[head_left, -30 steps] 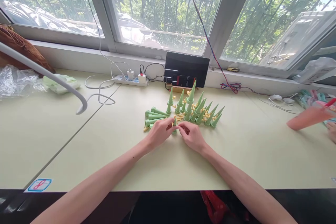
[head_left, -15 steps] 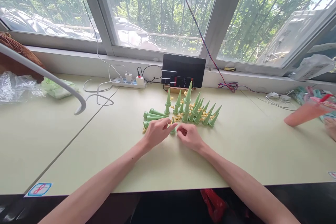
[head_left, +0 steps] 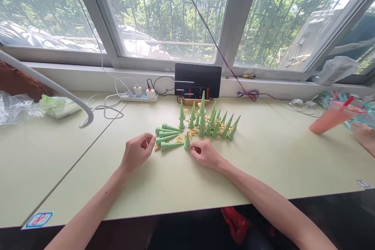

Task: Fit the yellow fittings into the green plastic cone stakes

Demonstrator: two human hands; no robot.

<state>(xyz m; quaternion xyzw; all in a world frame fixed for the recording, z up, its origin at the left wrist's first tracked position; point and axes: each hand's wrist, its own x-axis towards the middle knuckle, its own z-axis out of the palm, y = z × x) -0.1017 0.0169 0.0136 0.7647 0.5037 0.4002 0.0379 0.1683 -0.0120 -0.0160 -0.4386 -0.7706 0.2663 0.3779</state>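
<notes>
Several green plastic cones (head_left: 205, 122) stand upright in a cluster on the pale table (head_left: 263, 164). A few more green cones (head_left: 167, 137) lie on their sides to the left, with small yellow pieces (head_left: 178, 139) scattered among them. My left hand (head_left: 137, 154) rests just left of the lying cones, fingers loosely curled, nothing visible in it. My right hand (head_left: 205, 154) lies with curled fingers beside one short upright cone (head_left: 186, 142), fingertips close to its base.
A black tablet (head_left: 197, 81) with a phone leans at the window sill behind the cones. A power strip (head_left: 137, 95) with cables lies to its left. A white curved lamp arm (head_left: 52, 90) crosses the left. Another person's hand (head_left: 363, 134) and an orange cup (head_left: 328, 119) sit far right.
My left hand has pulled away to the left from the short cone, which both hands held together before. The right hand stays beside that cone. The camera view has tilted slightly.
</notes>
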